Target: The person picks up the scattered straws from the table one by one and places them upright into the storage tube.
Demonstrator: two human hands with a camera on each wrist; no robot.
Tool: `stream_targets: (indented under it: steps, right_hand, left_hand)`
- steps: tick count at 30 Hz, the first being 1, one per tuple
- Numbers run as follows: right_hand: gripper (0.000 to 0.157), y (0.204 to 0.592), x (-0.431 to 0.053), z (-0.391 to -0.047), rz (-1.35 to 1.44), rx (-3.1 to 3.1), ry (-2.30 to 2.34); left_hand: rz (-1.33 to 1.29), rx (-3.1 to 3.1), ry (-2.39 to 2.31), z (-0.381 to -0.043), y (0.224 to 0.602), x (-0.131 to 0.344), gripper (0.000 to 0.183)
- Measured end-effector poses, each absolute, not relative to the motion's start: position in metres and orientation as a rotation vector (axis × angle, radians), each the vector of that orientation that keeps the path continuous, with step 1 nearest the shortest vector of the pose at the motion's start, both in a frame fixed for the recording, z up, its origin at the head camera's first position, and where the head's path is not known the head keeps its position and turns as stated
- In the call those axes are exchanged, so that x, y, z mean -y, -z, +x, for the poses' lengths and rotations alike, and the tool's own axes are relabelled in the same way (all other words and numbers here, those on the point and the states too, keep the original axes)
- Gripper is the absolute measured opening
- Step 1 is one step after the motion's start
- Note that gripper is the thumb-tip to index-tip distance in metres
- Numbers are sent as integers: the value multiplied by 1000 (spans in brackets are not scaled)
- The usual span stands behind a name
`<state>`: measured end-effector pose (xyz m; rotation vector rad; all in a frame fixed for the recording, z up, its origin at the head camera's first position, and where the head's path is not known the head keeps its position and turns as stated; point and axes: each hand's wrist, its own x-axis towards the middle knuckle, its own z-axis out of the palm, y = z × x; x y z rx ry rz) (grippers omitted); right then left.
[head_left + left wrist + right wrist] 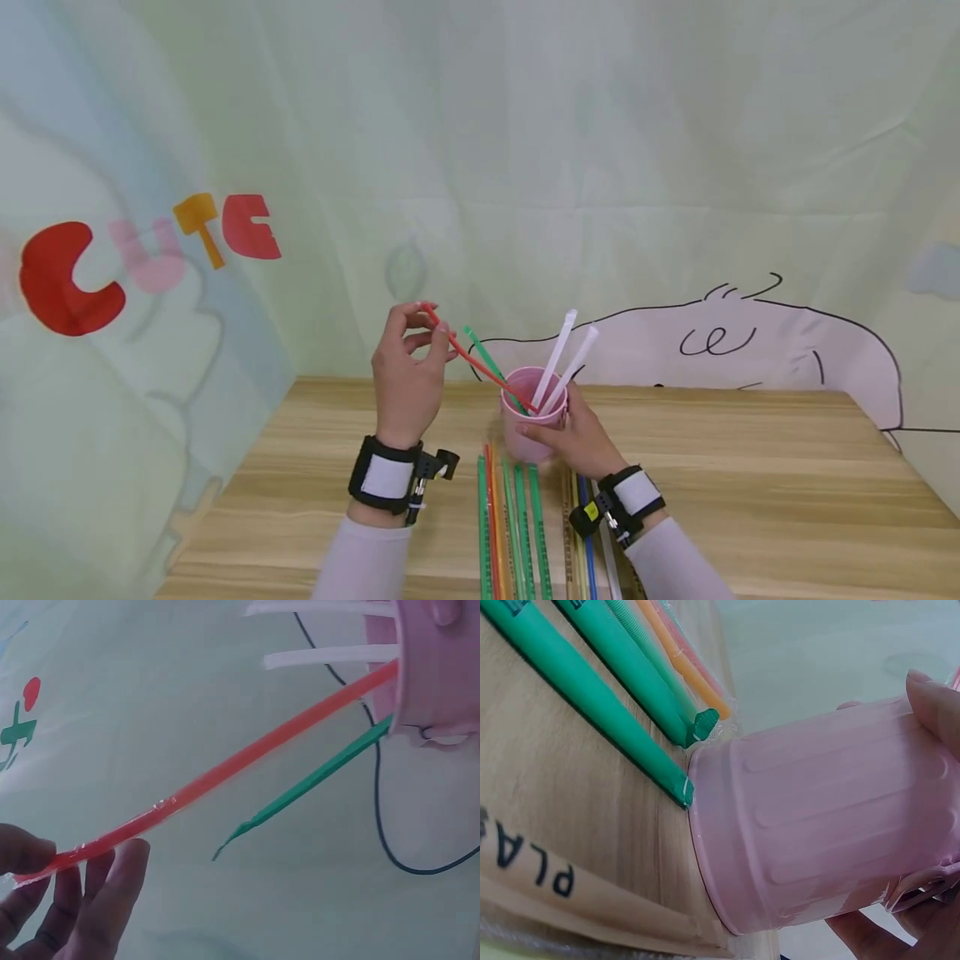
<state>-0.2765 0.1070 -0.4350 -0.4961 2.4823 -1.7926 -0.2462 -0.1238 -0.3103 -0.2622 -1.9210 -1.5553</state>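
Observation:
My left hand (408, 375) pinches the upper end of a red straw (217, 772) between thumb and fingers. The straw slants down, its lower end inside a pink bucket-shaped cup (528, 433). Around the right side of the cup, near its rim, my right hand (588, 437) grips it with thumb and fingers. A green wrapped straw (315, 778) leans out of the cup on the left. Two white wrapped straws (556, 354) stand out of it toward the right. In the right wrist view the cup's base (720, 847) meets the wooden table.
Green wrapped straws (521, 525) lie lengthwise in front of the cup, with red and orange straws (497, 533) beside them. Right of these lie brown-wrapped (568, 533), blue (587, 542) and other straws, partly under the right forearm. A printed curtain (480, 167) hangs behind the wooden table (750, 500).

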Motion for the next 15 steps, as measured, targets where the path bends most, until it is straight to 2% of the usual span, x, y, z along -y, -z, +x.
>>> stream_targets:
  steps: [11,15]
  right_hand:
    - [82,436,-107,-278,-505,-2476,1807]
    - [83,435,-107,-278,-486,-2480,1797]
  left_hand:
    - [-163,2105,1443,-265,347,112,30]
    - [-152,2164,1406,-268,354,111,38]
